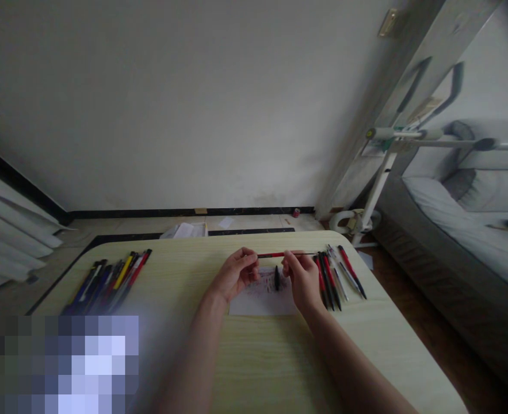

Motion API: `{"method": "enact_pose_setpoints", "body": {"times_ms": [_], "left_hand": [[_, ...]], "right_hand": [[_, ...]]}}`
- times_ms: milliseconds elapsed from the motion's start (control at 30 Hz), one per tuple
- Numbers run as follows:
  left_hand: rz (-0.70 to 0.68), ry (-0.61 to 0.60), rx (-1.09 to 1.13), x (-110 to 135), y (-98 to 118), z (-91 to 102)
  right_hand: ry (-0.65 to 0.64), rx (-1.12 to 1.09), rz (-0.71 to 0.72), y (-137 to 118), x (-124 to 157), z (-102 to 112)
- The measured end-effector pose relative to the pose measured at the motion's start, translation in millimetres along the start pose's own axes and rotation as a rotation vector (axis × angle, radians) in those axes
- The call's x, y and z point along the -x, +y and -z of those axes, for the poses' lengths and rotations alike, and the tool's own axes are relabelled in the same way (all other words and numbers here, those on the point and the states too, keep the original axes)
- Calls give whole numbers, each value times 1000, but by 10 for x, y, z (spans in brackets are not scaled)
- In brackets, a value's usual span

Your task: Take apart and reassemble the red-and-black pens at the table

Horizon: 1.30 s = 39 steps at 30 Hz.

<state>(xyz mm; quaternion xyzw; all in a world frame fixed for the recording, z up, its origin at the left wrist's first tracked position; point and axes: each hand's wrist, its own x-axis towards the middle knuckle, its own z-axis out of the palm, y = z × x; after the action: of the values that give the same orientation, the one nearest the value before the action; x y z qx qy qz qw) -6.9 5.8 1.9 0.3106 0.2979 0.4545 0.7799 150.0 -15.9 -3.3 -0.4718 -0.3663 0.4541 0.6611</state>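
Note:
My left hand (235, 273) and my right hand (302, 278) hold a thin red pen refill (271, 255) level between them, each pinching one end, just above a white sheet of paper (262, 302) with scribbles. A small black pen part (277, 277) lies on the paper between my hands. Several red and black pens (337, 274) lie side by side right of my right hand. Another row of pens (111, 279) in blue, yellow, red and black lies at the table's left.
The light wooden table (254, 356) has rounded corners. A grey sofa (461, 230) stands at the right with a white metal frame (378, 184) beside it. Papers (187, 230) lie on the floor by the wall.

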Motion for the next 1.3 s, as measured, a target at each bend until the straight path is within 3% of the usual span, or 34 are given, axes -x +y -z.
{"method": "enact_pose_setpoints", "body": {"times_ms": [667, 1100, 1300], "left_hand": [[-35, 58, 30, -20, -5, 14], [-6, 65, 67, -36, -21, 13], [-52, 116, 94, -57, -17, 27]], "right_hand": [[57, 28, 11, -11, -16, -13], [27, 241, 162, -128, 85, -49], [7, 146, 141, -127, 66, -45]]}}
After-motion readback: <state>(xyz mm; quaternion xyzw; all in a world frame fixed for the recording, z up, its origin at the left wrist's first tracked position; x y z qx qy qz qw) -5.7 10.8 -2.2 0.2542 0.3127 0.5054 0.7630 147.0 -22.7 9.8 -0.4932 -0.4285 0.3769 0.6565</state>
